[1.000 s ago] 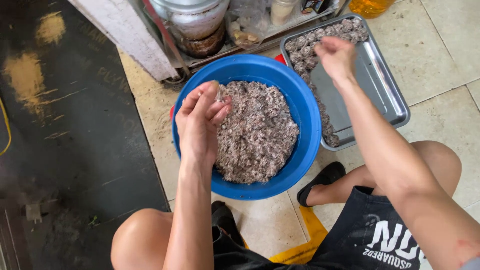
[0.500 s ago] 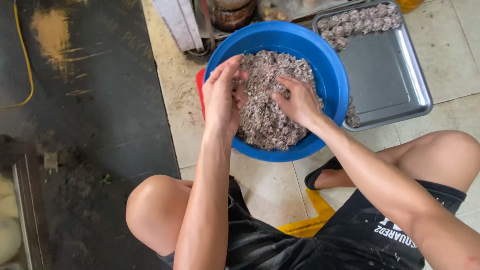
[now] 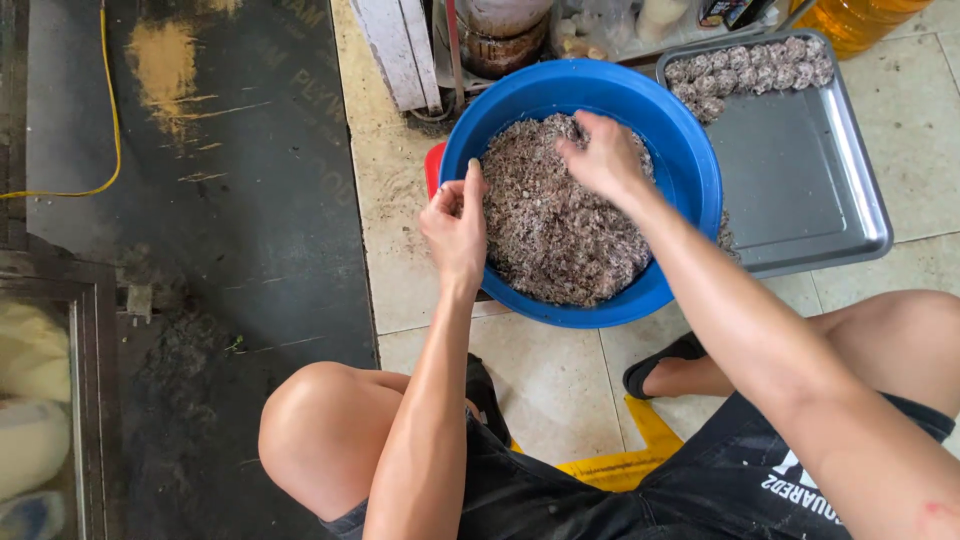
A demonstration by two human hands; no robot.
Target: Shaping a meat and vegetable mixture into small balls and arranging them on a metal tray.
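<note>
- Left hand [image 3: 457, 225], frame centre, hovers at the blue basin [image 3: 690, 140] rim, fingers loosely curled, seemingly empty.
- Right hand [image 3: 602, 155] pinches the minced filling [image 3: 550, 225], fingers bunched downward.

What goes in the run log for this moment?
left hand: at blue basin rim | right hand: in minced mixture | steel tray: beside basin

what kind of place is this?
Probably an informal food-prep spot on a tiled floor: the person squats over a blue basin of minced filling, beside a steel tray with rows of formed balls.
</note>
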